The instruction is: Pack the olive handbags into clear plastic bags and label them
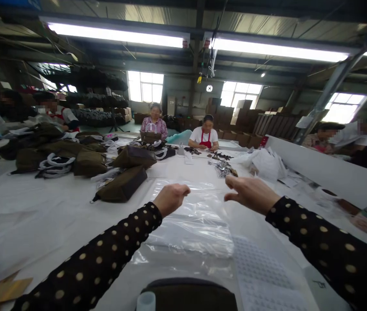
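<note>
My left hand (172, 199): above the plastic sleeves' left side, fingers curled; I cannot tell whether that grip is pinching anything.
My right hand (251, 193): to their right, thumb and fingers spread.
Plastic sleeves (191, 231): clear, glossy, wrinkled, flat on the white tabletop (57, 235).
Dark bag (193, 298): rounded, nearest me, cut off below.
Printed sheet (261, 268): near right, print too blurred to read.

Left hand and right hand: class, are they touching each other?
Apart. The head view shows a plain gap between the left hand and the right hand, with clear plastic packaging visible beyond it.
</note>
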A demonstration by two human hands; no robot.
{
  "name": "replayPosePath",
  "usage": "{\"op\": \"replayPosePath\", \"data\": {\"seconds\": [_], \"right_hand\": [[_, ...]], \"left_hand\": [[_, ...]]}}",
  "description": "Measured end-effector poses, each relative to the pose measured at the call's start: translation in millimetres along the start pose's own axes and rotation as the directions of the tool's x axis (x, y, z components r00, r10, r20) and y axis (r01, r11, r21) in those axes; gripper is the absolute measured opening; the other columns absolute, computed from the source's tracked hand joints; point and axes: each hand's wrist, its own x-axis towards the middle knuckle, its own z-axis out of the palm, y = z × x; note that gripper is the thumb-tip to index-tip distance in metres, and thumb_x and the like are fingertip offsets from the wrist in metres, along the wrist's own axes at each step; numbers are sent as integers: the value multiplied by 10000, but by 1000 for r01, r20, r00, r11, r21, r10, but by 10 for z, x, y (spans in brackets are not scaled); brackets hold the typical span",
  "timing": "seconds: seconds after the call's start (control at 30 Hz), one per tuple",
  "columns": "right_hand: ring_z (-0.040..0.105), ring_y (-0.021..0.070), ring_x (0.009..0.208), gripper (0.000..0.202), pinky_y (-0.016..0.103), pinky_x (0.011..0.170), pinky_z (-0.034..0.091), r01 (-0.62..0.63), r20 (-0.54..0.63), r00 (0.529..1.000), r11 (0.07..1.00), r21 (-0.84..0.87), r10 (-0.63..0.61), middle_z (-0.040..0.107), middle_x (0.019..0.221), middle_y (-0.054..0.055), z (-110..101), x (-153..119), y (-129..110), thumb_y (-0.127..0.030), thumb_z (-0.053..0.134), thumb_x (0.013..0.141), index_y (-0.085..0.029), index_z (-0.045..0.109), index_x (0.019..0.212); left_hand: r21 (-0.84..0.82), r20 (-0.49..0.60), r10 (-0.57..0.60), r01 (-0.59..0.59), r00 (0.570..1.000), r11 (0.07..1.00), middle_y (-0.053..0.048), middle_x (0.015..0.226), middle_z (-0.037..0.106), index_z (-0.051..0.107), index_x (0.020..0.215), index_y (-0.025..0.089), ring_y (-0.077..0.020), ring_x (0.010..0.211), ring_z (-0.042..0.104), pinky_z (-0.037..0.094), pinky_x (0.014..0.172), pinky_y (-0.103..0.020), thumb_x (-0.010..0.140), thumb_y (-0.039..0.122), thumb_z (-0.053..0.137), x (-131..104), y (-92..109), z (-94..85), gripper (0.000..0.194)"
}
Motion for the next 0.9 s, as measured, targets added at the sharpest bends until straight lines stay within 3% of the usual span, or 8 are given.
{"op": "replayPosePath", "data": {"seconds": [0.17,0.3,0.37,0.43,0.57,0.67,0.77,0.9], "right_hand": [[521,173,638,156,264,501,303,-10,-28,1000,981,-191,5,556,764,29,-236,-47,127,-343,528,838,-190,529,807],[499,180,696,255,315,595,376,93,-147,985,995,36,-87,548,836,48,-145,-583,-167,-357,320,914,-216,532,899],[488,163,642,238,309,589,372,100,-89,992,980,174,-86,542,748,39,172,-928,-455,-325,343,909,-209,522,802],[480,155,598,150,295,551,347,52,52,997,976,210,-65,528,688,25,624,-1192,-751,-226,459,853,-202,473,705],[544,181,629,175,285,565,347,36,138,989,987,158,-59,566,660,12,1350,-1256,-1087,-37,503,755,-197,463,696],[555,190,621,176,278,543,344,-6,127,992,981,194,-19,578,665,7,1403,-1066,-1104,-221,611,755,-205,440,714],[528,170,562,329,274,516,340,-66,92,995,945,321,38,537,614,-14,1305,-942,-1025,-502,494,815,-222,380,686],[516,156,531,331,270,529,357,-169,53,985,899,404,162,516,589,-23,1445,-1008,-821,-514,392,856,-228,375,691]], "left_hand": [[-93,-72,-1,-5,997,996,-52,768,592,620,784,163,-189,771,538,363,763,-287,797,380,534,8,103,-514,233],[-48,44,-49,51,998,998,-53,847,570,594,756,172,-225,897,512,353,813,-342,794,433,499,-586,185,-800,280],[-38,154,-89,96,984,995,-40,796,560,568,704,190,-189,803,514,366,740,-298,816,411,478,-1007,177,-666,263],[-64,284,-80,102,956,993,-6,681,520,518,635,192,-136,642,469,342,619,-245,807,392,518,-1374,131,-371,263],[-132,326,-212,267,921,955,63,485,338,378,510,185,-92,487,329,247,484,-221,693,478,639,-1692,-30,215,433],[-11,218,-358,369,908,929,44,541,414,425,568,186,-108,532,401,269,517,-229,781,437,552,-1706,-146,347,353],[133,188,-424,405,886,905,-7,736,541,495,680,191,-140,653,497,299,574,-242,803,292,528,-1752,-257,333,163],[172,210,-527,499,824,849,-4,620,528,484,629,189,-151,621,520,313,567,-245,806,262,489,-1907,-423,344,192]]}}
